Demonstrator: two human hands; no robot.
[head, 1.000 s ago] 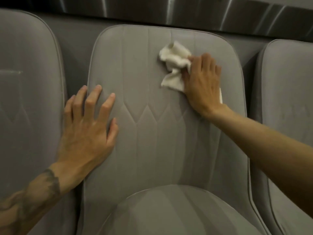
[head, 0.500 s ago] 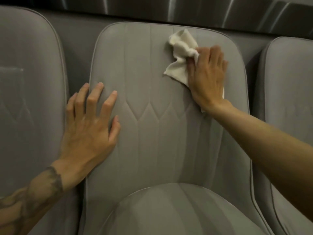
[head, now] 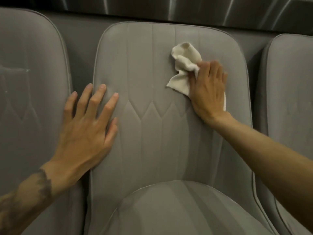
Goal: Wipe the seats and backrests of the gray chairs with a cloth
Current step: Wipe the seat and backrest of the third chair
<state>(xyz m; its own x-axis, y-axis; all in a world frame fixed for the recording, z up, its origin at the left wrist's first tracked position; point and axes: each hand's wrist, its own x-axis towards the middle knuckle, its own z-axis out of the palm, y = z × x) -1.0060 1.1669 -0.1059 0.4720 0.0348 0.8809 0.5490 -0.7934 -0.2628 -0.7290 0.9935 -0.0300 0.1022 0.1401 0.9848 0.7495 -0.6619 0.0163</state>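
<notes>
1. The left hand (head: 88, 126) lies flat, with straight, spread fingers, on the left edge of the middle chair's backrest (head: 149, 78). Its palm presses on the piping, its fingertips point up, and it grips nothing. A dark tattoo shows on its forearm.
2. The right hand (head: 209, 92) lies on the upper right part of that backrest, palm down with its fingers stretched out. It presses a cloth (head: 184, 65) against the fabric. The fingertips are blurred, so a finer grip cannot be told.
3. The left chair (head: 30, 82) stands just beside the backrest's left edge. It is gray too, with faint pale marks on its fabric.
4. The backrest itself is gray, with upright stitched seams that meet in points near its middle.
5. The cloth is off-white and crumpled. It lies on the backrest's upper right area, and a bunched part sticks out above and to the left of the right hand. A small strip shows at the hand's right side.
6. The seat (head: 169, 209) curves out below the backrest.
7. The right chair (head: 288, 82) stands just beside the backrest's right edge.
</notes>
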